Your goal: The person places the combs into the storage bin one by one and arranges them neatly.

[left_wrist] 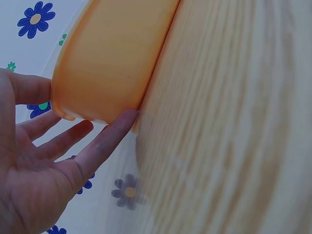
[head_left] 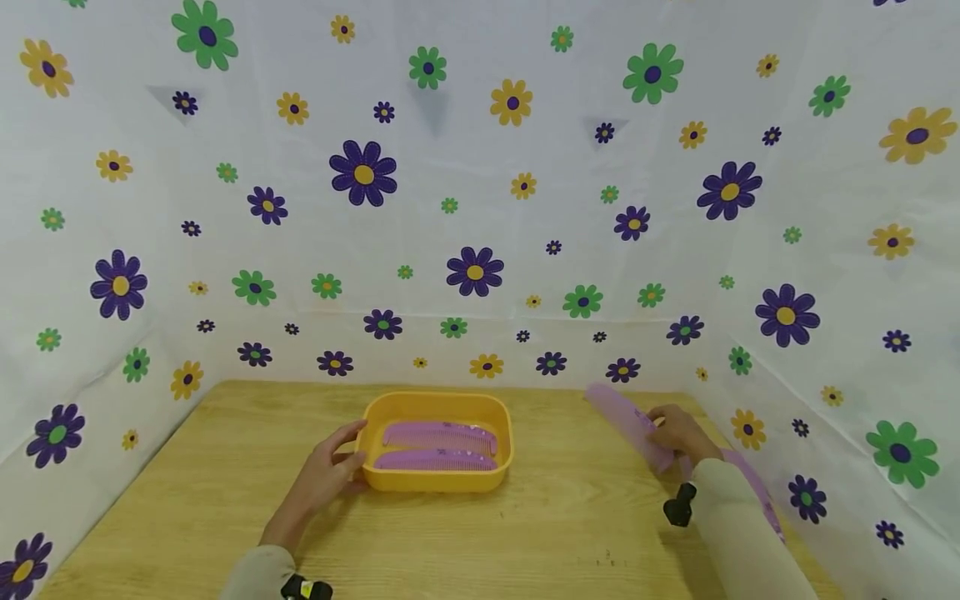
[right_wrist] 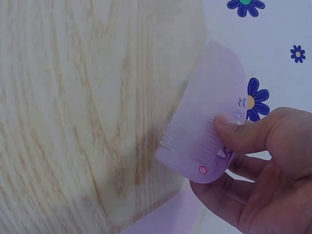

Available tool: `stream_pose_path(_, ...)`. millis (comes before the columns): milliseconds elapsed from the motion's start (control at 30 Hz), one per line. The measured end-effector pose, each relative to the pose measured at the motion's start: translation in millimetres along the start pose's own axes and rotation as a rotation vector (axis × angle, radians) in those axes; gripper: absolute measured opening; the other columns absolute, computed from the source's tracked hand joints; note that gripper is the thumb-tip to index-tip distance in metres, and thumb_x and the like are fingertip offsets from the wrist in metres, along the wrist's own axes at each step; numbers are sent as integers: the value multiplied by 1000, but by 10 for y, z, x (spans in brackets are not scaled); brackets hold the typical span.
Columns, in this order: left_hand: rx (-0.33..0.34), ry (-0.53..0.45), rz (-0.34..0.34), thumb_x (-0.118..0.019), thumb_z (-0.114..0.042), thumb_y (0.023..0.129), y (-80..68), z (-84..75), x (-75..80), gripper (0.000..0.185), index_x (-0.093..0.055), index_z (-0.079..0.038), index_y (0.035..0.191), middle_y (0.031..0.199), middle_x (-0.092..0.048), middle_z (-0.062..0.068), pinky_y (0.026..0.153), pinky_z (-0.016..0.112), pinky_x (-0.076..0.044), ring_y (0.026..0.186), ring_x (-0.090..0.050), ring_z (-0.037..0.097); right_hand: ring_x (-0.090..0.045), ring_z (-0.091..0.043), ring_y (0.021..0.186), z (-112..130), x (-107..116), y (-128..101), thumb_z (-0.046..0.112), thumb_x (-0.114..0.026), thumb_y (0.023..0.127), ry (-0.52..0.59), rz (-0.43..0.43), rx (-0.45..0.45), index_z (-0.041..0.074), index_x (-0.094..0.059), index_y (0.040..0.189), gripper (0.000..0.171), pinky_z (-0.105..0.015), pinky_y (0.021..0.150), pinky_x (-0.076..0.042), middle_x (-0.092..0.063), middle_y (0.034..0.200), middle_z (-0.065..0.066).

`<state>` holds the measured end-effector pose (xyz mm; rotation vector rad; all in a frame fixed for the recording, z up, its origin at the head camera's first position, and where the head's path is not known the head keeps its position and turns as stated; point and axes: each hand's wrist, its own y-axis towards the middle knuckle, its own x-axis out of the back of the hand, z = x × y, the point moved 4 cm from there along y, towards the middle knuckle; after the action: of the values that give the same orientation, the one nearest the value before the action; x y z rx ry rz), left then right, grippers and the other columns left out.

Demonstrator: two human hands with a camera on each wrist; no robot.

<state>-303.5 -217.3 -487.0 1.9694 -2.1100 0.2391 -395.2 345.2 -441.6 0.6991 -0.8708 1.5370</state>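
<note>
- The right hand [head_left: 678, 431] pinches a purple comb [head_left: 628, 423] near the right edge of the table [head_left: 225, 483]: the thumb presses on the comb's flat back and the other fingers [right_wrist: 243, 168] curl beneath it, teeth pointing towards the table.
- A second purple comb [head_left: 753, 487] lies on the table under the right forearm.
- The left hand [head_left: 322, 479] rests against the left end of the orange tray [head_left: 438, 482], fingers [left_wrist: 105, 141] straight and spread, fingertips touching the tray's wall.
- Two purple combs [head_left: 438, 447] lie side by side inside the tray.

Orange tray [head_left: 437, 481], lilac combs [head_left: 438, 437], wood-grain table [head_left: 525, 533], flower-print backdrop [head_left: 480, 208].
</note>
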Motion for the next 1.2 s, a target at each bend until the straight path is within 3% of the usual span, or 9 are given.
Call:
stream_pose_path(167,-4,0,-1,-53,-5,104,2,-31,-3,56,-37,-7,158,157,-38,28,81,45,-66,129,-58,50,-65,-27,84,61,40,1,1,-61,93,22,3,26,-12,-59,128,37,-35,65,-61,-64,116,-36)
stream_pose_path(400,-6,-1,0,-52,-5,104,-1,-41,-6,56,-37,-6,158,157,-37,28,81,45,-66,129,-57,50,-67,-30,86,300,79,-4,0,-62,94,22,30,130,-13,-58,129,38,-43,66,-64,-61,120,-42)
stream_pose_path(667,-3,-6,11,-52,-6,105,18,-24,4,57,-36,-7,159,158,-36,28,82,44,-66,130,-56,49,-68,-22,75,651,32,-1,3,-65,96,6,72,194,-9,-59,133,39,-36,63,-63,-69,109,-33)
stream_pose_path(900,4,0,12,-52,-6,105,20,-29,18,57,-35,-7,159,158,-36,28,82,45,-66,130,-56,50,-70,-21,73,960,-5,18,7,-69,95,-2,98,316,-7,-62,130,38,-34,66,-64,-68,107,-32)
stream_pose_path(1033,5,-3,5,-52,-4,104,28,-30,14,57,-36,-6,159,157,-37,29,81,44,-67,130,-56,50,-70,-24,77,1089,-45,15,4,-67,95,5,82,301,-5,-62,132,37,-38,73,-65,-68,112,-33)
stream_pose_path(1200,5,-8,4,-51,-3,104,35,-34,7,57,-36,-6,159,157,-36,30,80,44,-67,130,-56,51,-70,-23,76,1251,-107,-30,1,-66,96,18,77,321,-5,-61,134,38,-38,71,-65,-69,110,-30)
